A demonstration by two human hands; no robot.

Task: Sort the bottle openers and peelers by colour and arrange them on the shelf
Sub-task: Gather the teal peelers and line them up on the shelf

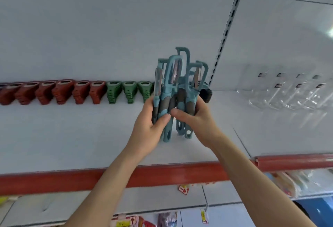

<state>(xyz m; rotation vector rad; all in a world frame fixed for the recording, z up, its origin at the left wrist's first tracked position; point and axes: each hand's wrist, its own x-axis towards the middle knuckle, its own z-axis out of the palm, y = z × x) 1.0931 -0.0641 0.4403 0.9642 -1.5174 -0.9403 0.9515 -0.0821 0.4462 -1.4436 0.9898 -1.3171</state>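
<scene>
Both my hands hold a bunch of several light-blue peelers [177, 86] upright above the white shelf [72, 136], blades up. My left hand [150, 124] grips the left handles, and my right hand [195, 118] grips the right ones, thumbs meeting in the middle. Along the shelf's back wall stands a row of several red bottle openers [54, 91], then three green bottle openers [128, 91] just left of the peelers. A dark object [206, 94] sits partly hidden behind my right hand.
Several clear glass items [284, 91] stand at the back right of the shelf. A red price rail [162, 174] runs along the shelf's front edge. A slotted upright [226, 28] divides the back panel. Packaged goods hang on the lower shelf.
</scene>
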